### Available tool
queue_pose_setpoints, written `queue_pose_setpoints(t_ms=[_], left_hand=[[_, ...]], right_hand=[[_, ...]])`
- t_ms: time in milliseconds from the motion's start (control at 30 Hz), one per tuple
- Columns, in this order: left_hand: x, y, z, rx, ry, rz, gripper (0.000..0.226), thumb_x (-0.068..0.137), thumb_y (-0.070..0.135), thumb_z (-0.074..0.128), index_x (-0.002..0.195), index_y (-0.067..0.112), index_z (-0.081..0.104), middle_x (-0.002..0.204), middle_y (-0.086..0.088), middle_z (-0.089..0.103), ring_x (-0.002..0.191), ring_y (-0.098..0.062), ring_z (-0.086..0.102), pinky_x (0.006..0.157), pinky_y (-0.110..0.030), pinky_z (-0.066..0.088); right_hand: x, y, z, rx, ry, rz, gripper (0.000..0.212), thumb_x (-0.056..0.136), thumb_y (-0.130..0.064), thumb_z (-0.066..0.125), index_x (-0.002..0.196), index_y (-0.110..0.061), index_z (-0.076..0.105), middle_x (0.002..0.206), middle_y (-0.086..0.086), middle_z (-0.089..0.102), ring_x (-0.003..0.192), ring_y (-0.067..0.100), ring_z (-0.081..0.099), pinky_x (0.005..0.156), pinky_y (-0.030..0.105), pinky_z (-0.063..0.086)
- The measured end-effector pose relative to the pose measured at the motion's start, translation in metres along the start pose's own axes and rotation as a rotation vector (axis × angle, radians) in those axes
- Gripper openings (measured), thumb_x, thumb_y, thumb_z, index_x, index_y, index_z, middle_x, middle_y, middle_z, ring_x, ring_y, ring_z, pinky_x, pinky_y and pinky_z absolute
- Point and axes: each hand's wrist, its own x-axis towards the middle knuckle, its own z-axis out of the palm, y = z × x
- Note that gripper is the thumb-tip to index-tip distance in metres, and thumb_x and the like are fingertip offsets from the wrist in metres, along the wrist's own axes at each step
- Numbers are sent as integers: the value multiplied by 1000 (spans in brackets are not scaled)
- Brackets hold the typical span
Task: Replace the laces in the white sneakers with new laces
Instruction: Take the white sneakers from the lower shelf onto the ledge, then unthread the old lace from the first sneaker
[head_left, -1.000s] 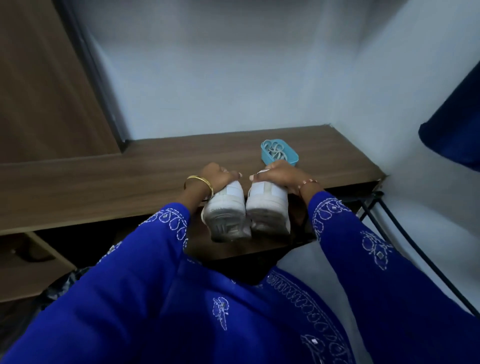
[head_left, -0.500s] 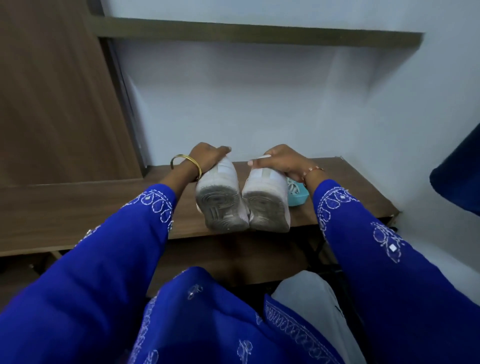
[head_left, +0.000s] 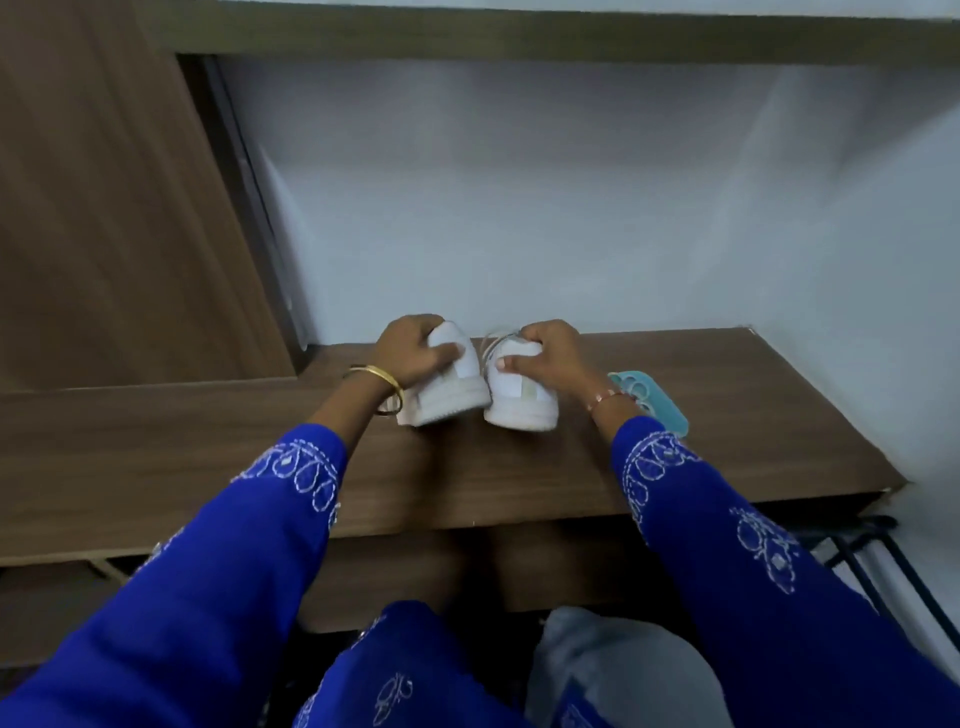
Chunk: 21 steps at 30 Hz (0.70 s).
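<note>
Two white sneakers (head_left: 480, 387) sit side by side, heels toward the person, near the worktop's (head_left: 208, 467) back edge, right of centre. The left hand (head_left: 410, 348) grips the left shoe; the right hand (head_left: 545, 353) grips the right, laces (head_left: 496, 338) looped above it. A blue tray (head_left: 654, 402) of cords lies just beside, rightward. Judged stage: positioning. Next: release, begin unlacing.

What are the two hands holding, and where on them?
Left hand grips the left sneaker around its upper; right hand grips the right sneaker likewise, fingers curled over the top.
</note>
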Motion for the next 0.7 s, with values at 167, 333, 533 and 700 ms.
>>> queue_pose_setpoints(t_ms=[167, 333, 533, 700], left_hand=[[39, -26, 26, 151, -94, 97, 18, 86, 26, 62, 85, 9, 58, 82, -2, 53, 77, -15, 45, 62, -24, 24], [64, -61, 51, 236, -109, 91, 18, 85, 21, 64, 77, 11, 53, 73, 3, 45, 74, -17, 43, 64, -24, 24], [61, -91, 81, 258, -191, 68, 32, 83, 37, 61, 95, 8, 66, 94, -8, 65, 86, -26, 59, 72, -34, 45], [49, -92, 99, 302, -168, 38, 23, 84, 29, 63, 100, 14, 67, 97, -6, 66, 91, -25, 60, 70, -30, 39]], right_hand=[[33, 39, 38, -47, -30, -46, 29, 76, -16, 75, 96, 2, 66, 92, 8, 65, 90, 19, 57, 76, 29, 43], [56, 63, 51, -99, -57, -104, 35, 79, -17, 73, 105, 6, 64, 106, 15, 65, 95, 15, 55, 71, 11, 28], [44, 97, 57, -228, -149, -149, 24, 74, -16, 76, 73, 4, 63, 69, 11, 56, 66, 18, 46, 57, 19, 24], [33, 112, 71, -239, -218, -151, 29, 73, -13, 76, 62, -7, 49, 56, -6, 34, 62, 17, 40, 50, 14, 19]])
